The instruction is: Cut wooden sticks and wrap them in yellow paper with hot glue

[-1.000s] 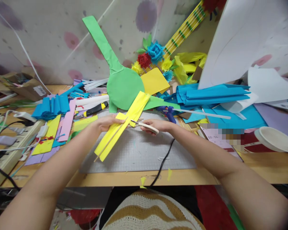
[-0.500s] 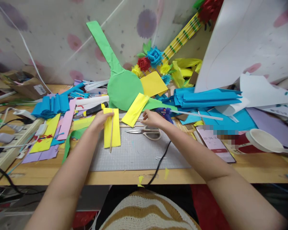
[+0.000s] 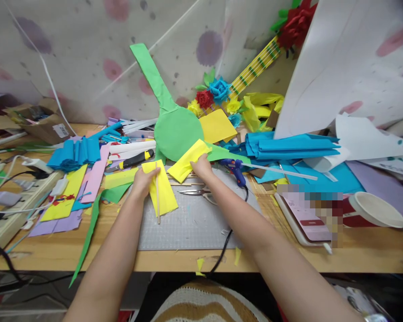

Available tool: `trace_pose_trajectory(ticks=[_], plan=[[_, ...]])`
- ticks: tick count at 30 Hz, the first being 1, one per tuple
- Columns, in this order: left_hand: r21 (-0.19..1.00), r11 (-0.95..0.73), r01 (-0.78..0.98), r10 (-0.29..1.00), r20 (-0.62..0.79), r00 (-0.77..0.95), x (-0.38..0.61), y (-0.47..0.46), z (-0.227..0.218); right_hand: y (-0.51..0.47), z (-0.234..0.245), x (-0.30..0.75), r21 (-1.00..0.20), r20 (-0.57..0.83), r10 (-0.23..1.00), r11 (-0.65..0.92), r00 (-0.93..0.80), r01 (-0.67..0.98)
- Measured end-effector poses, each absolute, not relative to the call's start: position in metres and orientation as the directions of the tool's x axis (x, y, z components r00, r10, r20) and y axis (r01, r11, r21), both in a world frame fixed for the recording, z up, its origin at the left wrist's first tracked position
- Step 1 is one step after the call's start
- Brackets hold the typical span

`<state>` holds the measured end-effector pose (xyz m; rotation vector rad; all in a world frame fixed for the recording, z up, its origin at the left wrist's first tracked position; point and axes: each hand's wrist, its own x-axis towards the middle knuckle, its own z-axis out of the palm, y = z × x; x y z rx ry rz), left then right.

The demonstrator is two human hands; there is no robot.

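Note:
My left hand (image 3: 143, 182) is closed on a yellow crepe paper strip (image 3: 165, 197), with a thin wooden stick (image 3: 157, 192) lying lengthwise over it under the thumb. A second, folded-looking yellow paper piece (image 3: 184, 164) is pinched at its lower right edge by my right hand (image 3: 202, 167). Beneath my right wrist lie scissors (image 3: 192, 192), their handles partly hidden. More thin sticks (image 3: 184, 183) rest on the grey cutting mat (image 3: 191, 232), just below the second paper piece. Behind both papers stands a round green paper shape (image 3: 178, 132) with a long neck.
A blue glue gun (image 3: 235, 170) with its cord lies right of my right hand. A utility knife (image 3: 134, 160) is at the left. Blue crepe paper (image 3: 292, 146), a phone (image 3: 305, 219) and a red-and-white cup (image 3: 351, 210) are on the right. A green strip (image 3: 89, 237) hangs over the table edge.
My right hand has moved onto the second yellow paper and taken its edge. The first paper has tilted in my left hand, and the green strip now hangs lower. The view has shifted slightly.

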<state>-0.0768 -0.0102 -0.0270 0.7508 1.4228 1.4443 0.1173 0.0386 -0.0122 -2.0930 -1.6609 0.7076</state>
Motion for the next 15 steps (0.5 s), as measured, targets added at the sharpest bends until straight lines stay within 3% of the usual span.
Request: trace_pose_trajectory(ticks=[4, 8, 10, 13, 15], plan=[[0.995, 0.099, 0.019, 0.909, -0.083, -0.409, -0.083, -0.011, -0.027, 0.038, -0.013, 0.117, -0.543, -0.074, 0.991, -0.133, 0.11, 0.829], [0.883, 0.115, 0.455, 0.874, 0.128, -0.469, -0.082, -0.015, -0.024, 0.04, -0.014, 0.118, -0.739, -0.265, 0.959, -0.269, 0.101, 0.618], [0.795, 0.082, 0.601, 0.835, 0.274, -0.477, -0.078, -0.017, -0.021, 0.042, -0.016, 0.118, -0.78, -0.319, 0.944, -0.312, 0.085, 0.542], [0.733, -0.003, 0.68, 0.816, 0.395, -0.422, -0.07, -0.017, -0.016, 0.043, -0.022, 0.118, -0.804, -0.306, 0.949, -0.302, 0.078, 0.513], [0.72, -0.047, 0.693, 0.864, 0.378, -0.334, -0.062, -0.013, -0.011, 0.044, -0.027, 0.118, -0.837, -0.283, 0.957, -0.28, 0.067, 0.47]])
